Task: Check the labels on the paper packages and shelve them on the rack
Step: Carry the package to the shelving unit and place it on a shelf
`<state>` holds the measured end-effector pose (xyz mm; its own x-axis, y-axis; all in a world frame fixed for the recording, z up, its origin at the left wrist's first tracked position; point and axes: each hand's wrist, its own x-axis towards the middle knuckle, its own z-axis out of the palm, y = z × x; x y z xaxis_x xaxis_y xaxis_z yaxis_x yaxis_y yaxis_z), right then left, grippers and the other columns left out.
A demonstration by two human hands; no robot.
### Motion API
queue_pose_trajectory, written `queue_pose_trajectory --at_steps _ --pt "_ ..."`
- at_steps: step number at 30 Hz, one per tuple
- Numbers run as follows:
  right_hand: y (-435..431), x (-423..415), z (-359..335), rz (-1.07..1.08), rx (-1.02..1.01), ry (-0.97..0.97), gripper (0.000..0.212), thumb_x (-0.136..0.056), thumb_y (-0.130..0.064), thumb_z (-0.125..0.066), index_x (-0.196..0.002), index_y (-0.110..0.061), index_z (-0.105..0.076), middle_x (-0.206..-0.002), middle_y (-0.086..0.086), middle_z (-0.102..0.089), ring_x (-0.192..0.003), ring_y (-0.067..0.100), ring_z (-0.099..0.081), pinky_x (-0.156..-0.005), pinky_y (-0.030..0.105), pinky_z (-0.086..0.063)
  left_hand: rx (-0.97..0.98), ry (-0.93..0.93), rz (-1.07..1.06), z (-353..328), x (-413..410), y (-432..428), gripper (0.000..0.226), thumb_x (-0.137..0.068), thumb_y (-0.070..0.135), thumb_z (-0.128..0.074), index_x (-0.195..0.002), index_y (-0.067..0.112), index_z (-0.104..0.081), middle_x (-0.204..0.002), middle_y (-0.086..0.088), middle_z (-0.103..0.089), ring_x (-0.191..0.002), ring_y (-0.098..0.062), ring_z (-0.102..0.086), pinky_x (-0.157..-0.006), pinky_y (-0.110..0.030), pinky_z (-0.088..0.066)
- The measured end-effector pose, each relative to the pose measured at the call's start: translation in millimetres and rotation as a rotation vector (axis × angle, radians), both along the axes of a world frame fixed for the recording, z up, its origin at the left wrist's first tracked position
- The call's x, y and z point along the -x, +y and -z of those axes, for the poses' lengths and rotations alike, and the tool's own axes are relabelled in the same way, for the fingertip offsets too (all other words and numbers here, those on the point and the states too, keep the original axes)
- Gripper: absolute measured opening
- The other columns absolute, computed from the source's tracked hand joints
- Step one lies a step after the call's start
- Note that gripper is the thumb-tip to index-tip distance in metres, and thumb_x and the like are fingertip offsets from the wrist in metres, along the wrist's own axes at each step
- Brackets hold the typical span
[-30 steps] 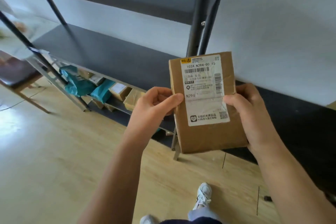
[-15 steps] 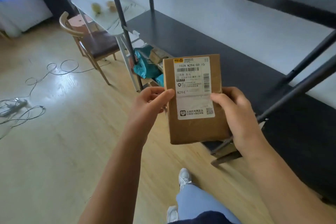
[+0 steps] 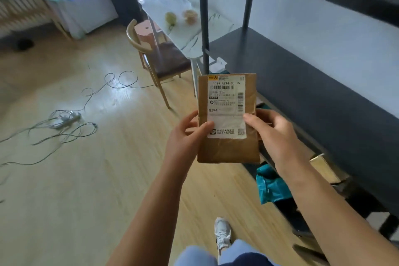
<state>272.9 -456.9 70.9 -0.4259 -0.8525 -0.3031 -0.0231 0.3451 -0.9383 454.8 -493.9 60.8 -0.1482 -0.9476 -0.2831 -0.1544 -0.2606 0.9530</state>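
Note:
I hold a flat brown paper package (image 3: pixel 228 149) upright in front of me, its white shipping label (image 3: pixel 226 103) with barcodes facing me. My left hand (image 3: pixel 185 134) grips its lower left edge, thumb on the label. My right hand (image 3: pixel 274 134) grips its right edge, thumb on the label's right side. The dark metal rack (image 3: pixel 313 84) runs along the wall on my right, its middle shelf bare. On a lower shelf lie a teal package (image 3: pixel 272 185) and a brown box (image 3: pixel 323 168), partly hidden by my right arm.
A wooden chair (image 3: pixel 159 58) and a small white table (image 3: pixel 179 26) with bagged items stand beyond the rack's end post (image 3: pixel 203 17). Loose cables and a power strip (image 3: pixel 67 117) lie on the wooden floor at left. My white shoe (image 3: pixel 222 233) is below.
My view has swung left along the rack, bringing the chair, table and floor cables into sight. The package stays upright in both hands, with the grip unchanged.

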Motion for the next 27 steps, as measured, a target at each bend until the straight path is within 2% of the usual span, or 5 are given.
queue_pose_trajectory --at_steps 8,13,20,24,27 --pt "-118 -43 15 0.005 -0.052 0.027 0.041 -0.088 -0.042 -0.070 -0.123 -0.025 -0.055 -0.108 -0.004 -0.069 -0.088 0.010 -0.070 -0.061 0.023 -0.055 -0.088 -0.007 -0.075 20 -37 -112 0.061 -0.086 0.037 -0.072 -0.142 0.024 -0.051 -0.121 -0.002 -0.067 -0.099 -0.010 -0.068 -0.061 -0.015 -0.054" --pt "-184 -66 22 0.131 -0.078 0.067 0.033 -0.091 -0.041 -0.065 -0.119 -0.027 -0.058 -0.107 -0.006 -0.069 -0.085 0.002 -0.064 -0.062 0.022 -0.048 -0.090 -0.047 0.051 28 -55 -208 0.041 -0.087 0.034 -0.071 -0.120 0.011 -0.063 -0.103 -0.001 -0.075 -0.086 -0.006 -0.072 -0.065 -0.017 -0.056" --pt "-245 -100 26 0.331 -0.125 0.096 0.072 -0.078 -0.061 -0.066 -0.141 -0.030 -0.053 -0.135 -0.010 -0.059 -0.126 0.018 -0.056 -0.105 0.044 -0.046 -0.145 -0.099 0.320 34 -59 -312 0.051 -0.078 0.039 -0.069 -0.125 0.021 -0.068 -0.110 0.000 -0.075 -0.099 -0.016 -0.072 -0.087 -0.039 -0.059" --pt "-263 -89 30 0.384 -0.145 0.080 0.046 -0.087 -0.045 -0.069 -0.130 -0.034 -0.059 -0.121 -0.010 -0.065 -0.106 0.010 -0.063 -0.084 0.031 -0.052 -0.160 -0.105 0.446 42 -36 -353 0.042 -0.084 0.036 -0.070 -0.124 0.024 -0.068 -0.105 0.002 -0.076 -0.100 -0.016 -0.071 -0.089 -0.040 -0.057" --pt "-281 -69 37 0.463 -0.133 0.052 0.039 -0.086 -0.036 -0.073 -0.121 -0.031 -0.056 -0.106 -0.016 -0.064 -0.089 -0.007 -0.056 -0.067 0.017 -0.042 -0.136 -0.125 0.504 46 -9 -381 0.055 -0.080 0.043 -0.071 -0.130 0.019 -0.063 -0.112 -0.002 -0.073 -0.101 -0.017 -0.069 -0.088 -0.038 -0.057"
